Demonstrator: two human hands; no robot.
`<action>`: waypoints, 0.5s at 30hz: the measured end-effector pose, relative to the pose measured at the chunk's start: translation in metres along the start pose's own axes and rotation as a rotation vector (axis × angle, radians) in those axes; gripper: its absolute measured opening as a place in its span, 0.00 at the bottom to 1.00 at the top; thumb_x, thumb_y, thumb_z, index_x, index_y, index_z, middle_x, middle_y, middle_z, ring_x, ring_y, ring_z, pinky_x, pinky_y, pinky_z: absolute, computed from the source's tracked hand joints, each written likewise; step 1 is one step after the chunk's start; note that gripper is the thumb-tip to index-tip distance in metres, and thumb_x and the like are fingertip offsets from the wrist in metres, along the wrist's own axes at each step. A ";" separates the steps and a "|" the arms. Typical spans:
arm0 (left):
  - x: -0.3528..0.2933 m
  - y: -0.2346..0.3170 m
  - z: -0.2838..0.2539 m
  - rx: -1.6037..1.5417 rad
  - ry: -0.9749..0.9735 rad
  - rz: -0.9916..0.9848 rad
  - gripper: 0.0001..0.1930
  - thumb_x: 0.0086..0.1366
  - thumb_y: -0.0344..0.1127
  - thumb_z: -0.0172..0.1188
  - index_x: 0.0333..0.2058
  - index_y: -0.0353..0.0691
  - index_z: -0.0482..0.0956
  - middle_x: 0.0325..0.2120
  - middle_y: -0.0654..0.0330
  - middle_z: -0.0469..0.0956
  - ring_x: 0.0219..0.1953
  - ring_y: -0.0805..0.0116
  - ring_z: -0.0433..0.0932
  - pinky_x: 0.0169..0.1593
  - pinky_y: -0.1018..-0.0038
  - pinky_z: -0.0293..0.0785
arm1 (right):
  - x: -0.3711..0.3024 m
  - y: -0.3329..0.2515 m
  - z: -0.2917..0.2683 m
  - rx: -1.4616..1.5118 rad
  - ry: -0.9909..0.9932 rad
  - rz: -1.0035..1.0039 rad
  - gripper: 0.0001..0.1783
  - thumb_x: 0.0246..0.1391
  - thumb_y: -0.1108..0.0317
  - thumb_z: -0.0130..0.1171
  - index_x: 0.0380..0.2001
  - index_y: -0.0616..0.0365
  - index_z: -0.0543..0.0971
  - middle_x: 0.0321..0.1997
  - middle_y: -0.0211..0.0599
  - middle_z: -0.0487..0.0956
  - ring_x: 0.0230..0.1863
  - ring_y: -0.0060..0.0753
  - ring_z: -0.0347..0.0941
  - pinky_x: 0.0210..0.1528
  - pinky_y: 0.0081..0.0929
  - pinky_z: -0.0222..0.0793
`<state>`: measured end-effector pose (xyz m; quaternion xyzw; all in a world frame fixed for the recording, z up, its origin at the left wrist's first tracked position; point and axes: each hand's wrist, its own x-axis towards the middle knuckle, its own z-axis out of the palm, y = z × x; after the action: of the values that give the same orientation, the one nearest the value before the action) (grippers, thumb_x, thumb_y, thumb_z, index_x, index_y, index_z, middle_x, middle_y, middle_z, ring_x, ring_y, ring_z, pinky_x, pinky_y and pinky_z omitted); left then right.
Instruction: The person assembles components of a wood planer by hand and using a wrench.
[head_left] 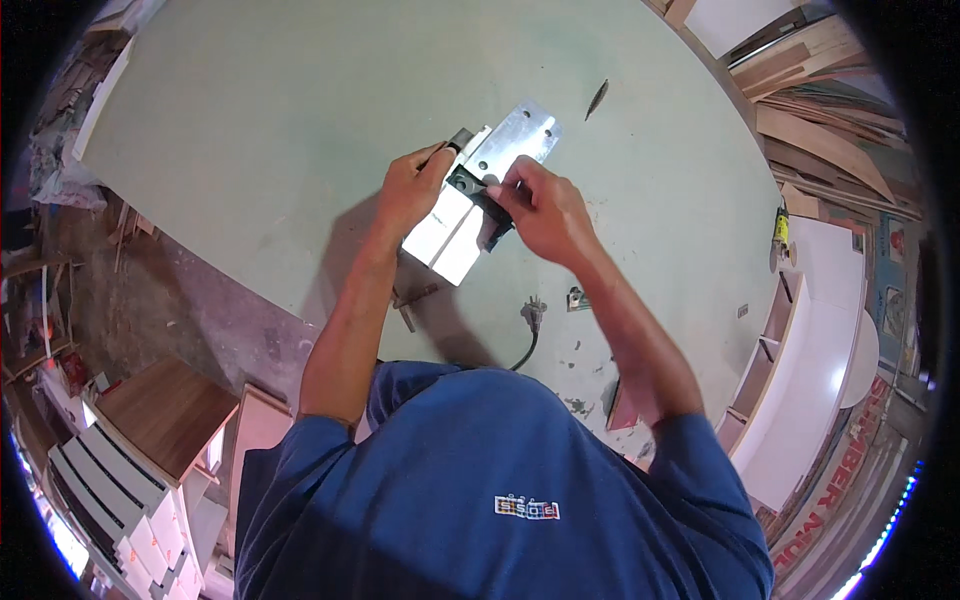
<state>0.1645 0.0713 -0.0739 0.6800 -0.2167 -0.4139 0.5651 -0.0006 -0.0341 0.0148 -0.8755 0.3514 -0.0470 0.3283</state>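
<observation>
A tool that looks like an upturned electric planer (440,240) lies on the pale green table. Its bright metal sole comes in two parts: a lower one with a groove along it, and an upper plate (522,132) with several holes. Between them runs a dark cutter area (466,183). My left hand (408,190) is closed round the tool's left side, thumb near a black part at the top. Over the dark area from the right, my right hand (545,205) is closed, its thumb and fingers pinched together; what they hold is too small to tell.
The green table (280,90) spreads around the tool. A black plug (534,312) with its cord lies near my body. A small dark slim piece (597,98) rests farther off. Wooden boards (820,140) stack at the right; a white open cabinet (800,370) stands nearer.
</observation>
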 end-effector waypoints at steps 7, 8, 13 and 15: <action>0.000 0.005 0.005 0.025 -0.025 0.010 0.25 0.68 0.48 0.56 0.54 0.33 0.81 0.36 0.57 0.85 0.38 0.73 0.79 0.43 0.73 0.75 | 0.009 0.029 -0.013 0.214 -0.070 0.010 0.13 0.60 0.59 0.67 0.34 0.58 0.79 0.26 0.41 0.81 0.27 0.37 0.76 0.32 0.34 0.70; 0.001 0.006 0.005 0.024 -0.021 0.013 0.25 0.68 0.48 0.56 0.54 0.33 0.81 0.36 0.57 0.85 0.38 0.73 0.79 0.43 0.73 0.75 | 0.017 0.031 -0.024 0.217 -0.048 -0.040 0.12 0.60 0.60 0.67 0.34 0.58 0.79 0.26 0.41 0.81 0.27 0.35 0.75 0.32 0.33 0.69; 0.003 -0.001 0.004 0.044 -0.018 0.003 0.29 0.68 0.52 0.59 0.57 0.32 0.79 0.41 0.53 0.86 0.40 0.71 0.81 0.46 0.73 0.76 | 0.037 0.009 -0.052 0.067 -0.215 -0.169 0.10 0.63 0.67 0.65 0.33 0.61 0.76 0.25 0.28 0.75 0.30 0.21 0.68 0.36 0.26 0.67; 0.002 -0.001 0.005 0.032 -0.025 -0.009 0.30 0.68 0.52 0.59 0.57 0.32 0.79 0.41 0.52 0.86 0.41 0.71 0.81 0.46 0.73 0.76 | 0.041 -0.006 -0.054 -0.004 -0.258 -0.190 0.10 0.62 0.66 0.65 0.33 0.60 0.77 0.25 0.28 0.75 0.30 0.22 0.68 0.36 0.27 0.66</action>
<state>0.1615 0.0678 -0.0756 0.6846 -0.2274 -0.4214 0.5496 0.0168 -0.0867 0.0549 -0.9043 0.2220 0.0357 0.3628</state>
